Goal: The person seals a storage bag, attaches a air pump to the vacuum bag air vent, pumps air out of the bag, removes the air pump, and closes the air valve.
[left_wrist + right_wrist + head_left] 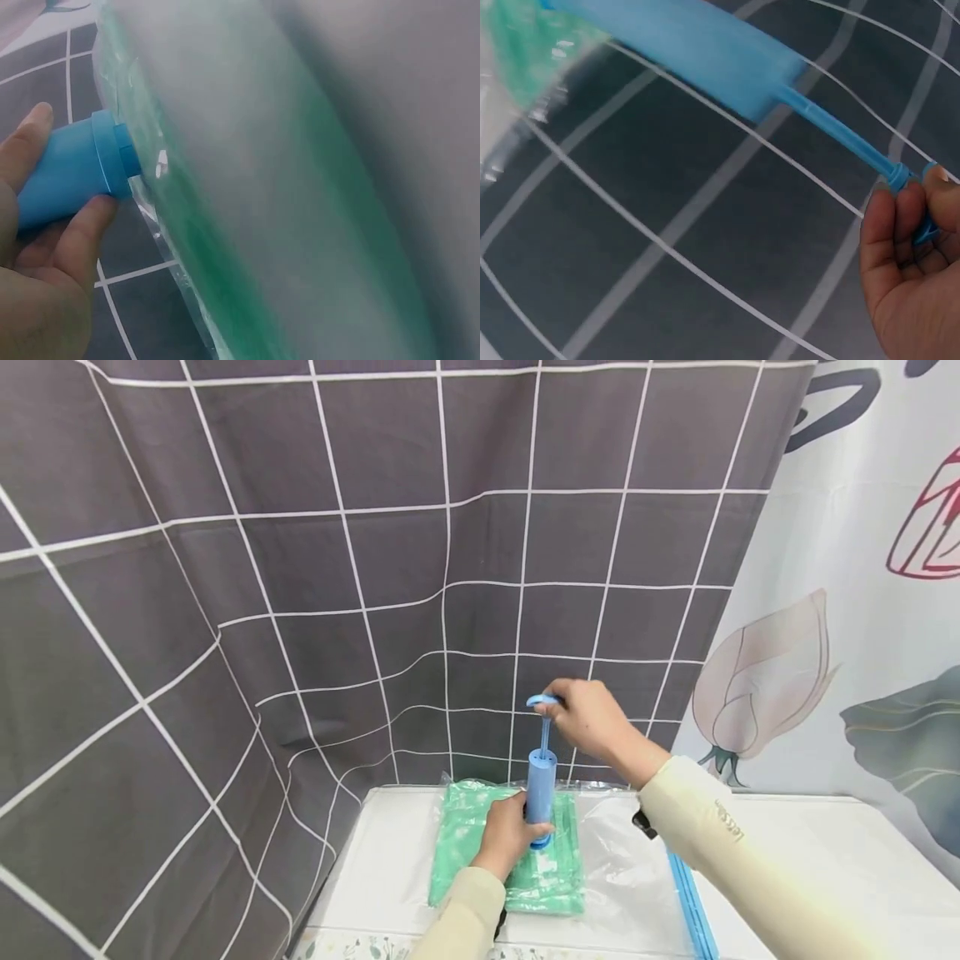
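A blue hand pump [542, 781] stands upright on a clear plastic vacuum bag [626, 868] that has green folded contents [468, 831] inside. My left hand [506, 835] grips the lower part of the pump's barrel; in the left wrist view the fingers wrap the blue barrel [71, 169] close to where its nozzle meets the bag's valve area. My right hand [588, 714] holds the T-shaped handle [542, 700] at the top, and the plunger rod [840, 135] is drawn partway out of the barrel. In the right wrist view the fingers curl around that handle.
The bag lies on a white tabletop [390, 852]. Along its right side runs a blue zip seal strip [692, 902]. Behind the table hangs a dark grid-patterned cloth [390, 560], with a lotus-printed curtain [862, 610] at the right.
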`<state>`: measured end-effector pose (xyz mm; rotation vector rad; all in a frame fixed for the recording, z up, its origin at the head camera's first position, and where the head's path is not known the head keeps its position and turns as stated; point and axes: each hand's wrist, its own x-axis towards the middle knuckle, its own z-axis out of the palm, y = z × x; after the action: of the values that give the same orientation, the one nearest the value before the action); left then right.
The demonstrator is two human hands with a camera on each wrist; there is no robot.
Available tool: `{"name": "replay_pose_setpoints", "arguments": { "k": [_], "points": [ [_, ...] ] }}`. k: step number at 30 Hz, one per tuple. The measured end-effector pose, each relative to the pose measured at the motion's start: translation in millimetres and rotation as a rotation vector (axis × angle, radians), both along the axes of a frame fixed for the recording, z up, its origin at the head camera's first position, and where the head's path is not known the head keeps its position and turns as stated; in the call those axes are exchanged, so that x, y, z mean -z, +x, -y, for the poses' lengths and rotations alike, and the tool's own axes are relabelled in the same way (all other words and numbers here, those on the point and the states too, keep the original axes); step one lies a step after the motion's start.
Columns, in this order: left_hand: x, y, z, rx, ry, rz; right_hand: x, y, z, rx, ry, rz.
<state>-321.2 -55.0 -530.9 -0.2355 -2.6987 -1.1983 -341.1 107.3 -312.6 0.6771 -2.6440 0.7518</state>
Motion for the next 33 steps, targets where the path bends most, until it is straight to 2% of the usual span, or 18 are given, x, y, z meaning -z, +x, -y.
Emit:
{"name": "replay_pose_setpoints", "arguments": {
  "k": [4,7,10,14,17,19,23,27,30,33],
  "points": [
    [2.5,1.7,2,0.010,0.017,-0.016,-41.2,2.7,0,-0.004,0.010,-0.032],
    [4.2,1.4,2,0.013,0.034,-0.023,-62.9,4.0,1,-0.001,0.011,-0.060],
    [4.7,0.8,2,0.017,0.037,-0.021,-72.3,4.7,-1,0.021,-0.002,-0.078],
    [3.2,-0.2,0,0.018,0.032,-0.001,-69.0,4.6,-2,0.036,-0.008,-0.095],
    [1.0,-1.1,0,0.006,0.022,0.009,-59.8,3.7,0,0.029,0.001,-0.109],
    [0.0,-1.0,0,0.001,0.013,0.007,-47.8,2.6,2,0.028,0.003,-0.103],
    [0.7,1.2,0,0.000,-0.001,0.018,-5.3,0.3,5,0.019,0.030,-0.094],
    [1.0,0.9,1,0.003,0.001,0.050,37.1,0.5,7,0.016,0.046,-0.018],
    [1.2,-0.2,1,0.000,-0.003,0.060,57.8,2.2,7,0.027,0.038,0.044],
    [0.0,-1.8,0,-0.014,-0.008,0.054,68.9,3.8,10,0.041,0.025,0.056]
  ]
}}
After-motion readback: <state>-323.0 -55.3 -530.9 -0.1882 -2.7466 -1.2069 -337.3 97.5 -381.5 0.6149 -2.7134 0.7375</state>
